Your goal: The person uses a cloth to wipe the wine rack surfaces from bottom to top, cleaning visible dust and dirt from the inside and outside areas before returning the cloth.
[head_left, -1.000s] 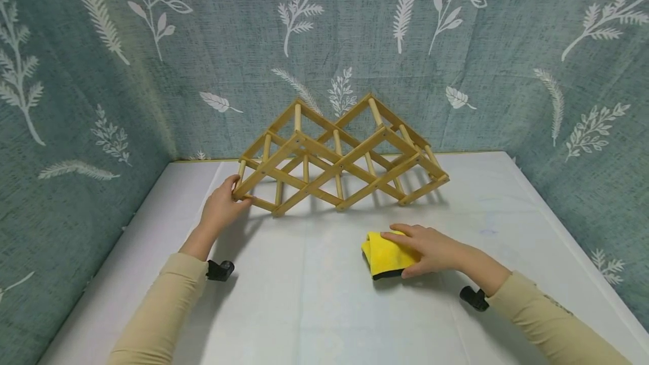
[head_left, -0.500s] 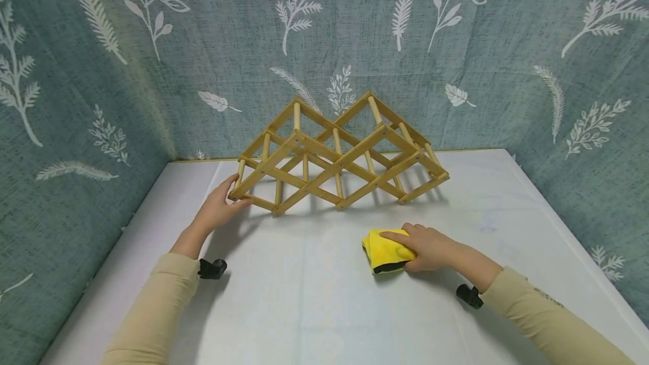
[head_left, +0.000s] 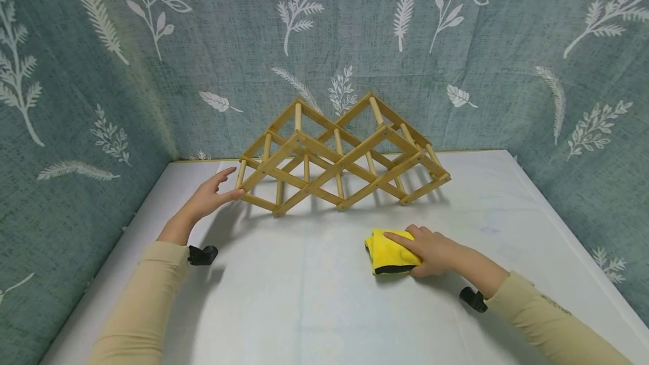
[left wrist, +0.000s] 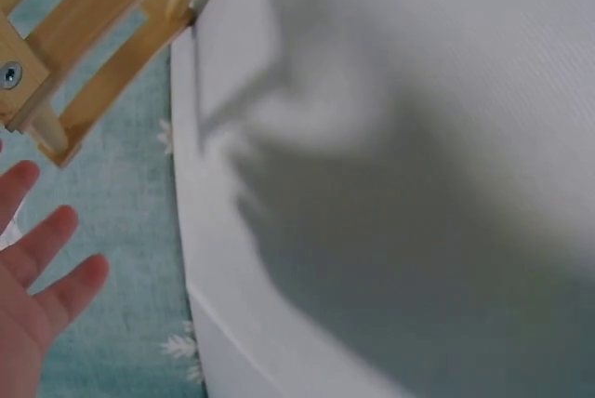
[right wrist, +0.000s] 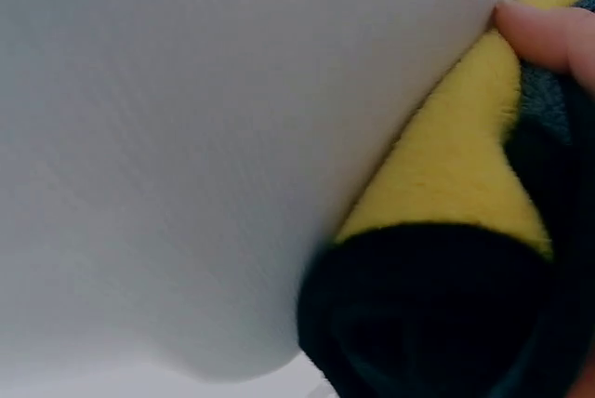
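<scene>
A folding wooden wine rack (head_left: 338,168) of crossed slats and round dowels stands in zigzag shape at the back of the table. My left hand (head_left: 205,199) is at its left end, fingers extended and spread, thumb tip right at the lower corner. In the left wrist view those fingertips sit apart from the rack's slats (left wrist: 112,7). Front right of the rack, my right hand (head_left: 438,252) grips a folded yellow cloth (head_left: 389,249) with black edging. The right wrist view shows a thumb (right wrist: 548,35) pressed on the cloth (right wrist: 446,156); the other fingers are mostly hidden there.
A white-covered table (head_left: 324,308) spreads under both arms. Green-blue fabric (head_left: 233,32) with white leaf prints rises behind and on both sides, close behind the rack. Small black wrist devices (head_left: 203,255) sit at each cuff.
My left hand has let go of the rack's left end and drawn back left, its fingers opening. The right fingers have closed on the cloth, bunching it slightly. The rack stays in place.
</scene>
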The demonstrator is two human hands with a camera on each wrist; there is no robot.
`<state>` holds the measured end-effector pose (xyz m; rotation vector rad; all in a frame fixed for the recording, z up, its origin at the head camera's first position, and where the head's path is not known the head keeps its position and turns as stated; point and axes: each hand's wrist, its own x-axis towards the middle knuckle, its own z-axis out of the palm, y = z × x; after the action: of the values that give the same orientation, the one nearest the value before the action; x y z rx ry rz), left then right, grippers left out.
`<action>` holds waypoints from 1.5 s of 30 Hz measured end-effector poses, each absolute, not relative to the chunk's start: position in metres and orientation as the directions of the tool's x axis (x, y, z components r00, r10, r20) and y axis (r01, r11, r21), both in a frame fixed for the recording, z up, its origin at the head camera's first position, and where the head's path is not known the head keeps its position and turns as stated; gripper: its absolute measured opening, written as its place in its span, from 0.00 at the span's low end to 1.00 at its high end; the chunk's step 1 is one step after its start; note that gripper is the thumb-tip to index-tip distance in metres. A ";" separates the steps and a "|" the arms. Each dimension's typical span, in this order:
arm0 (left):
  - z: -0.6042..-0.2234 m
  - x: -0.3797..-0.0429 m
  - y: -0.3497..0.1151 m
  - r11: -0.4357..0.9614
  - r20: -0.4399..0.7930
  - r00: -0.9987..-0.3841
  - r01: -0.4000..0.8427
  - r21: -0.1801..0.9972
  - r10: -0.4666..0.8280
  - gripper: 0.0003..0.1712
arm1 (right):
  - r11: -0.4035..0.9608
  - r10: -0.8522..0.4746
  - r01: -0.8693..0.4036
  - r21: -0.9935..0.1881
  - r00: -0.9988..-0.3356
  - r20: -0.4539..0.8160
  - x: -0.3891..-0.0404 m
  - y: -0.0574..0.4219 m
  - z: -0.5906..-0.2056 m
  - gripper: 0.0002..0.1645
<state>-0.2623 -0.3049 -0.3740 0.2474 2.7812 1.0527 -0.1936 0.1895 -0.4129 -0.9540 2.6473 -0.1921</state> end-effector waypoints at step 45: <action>-0.388 -0.275 -0.314 0.624 -0.166 -0.945 0.048 0.780 0.280 0.38 | 0.852 -0.425 -0.359 -0.381 -0.899 -0.104 -0.243 0.231 -0.415 0.45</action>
<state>-0.2751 -0.3137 -0.3883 0.2671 2.5776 1.2261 -0.2426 0.2307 -0.4153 -0.6077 2.8435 -0.5321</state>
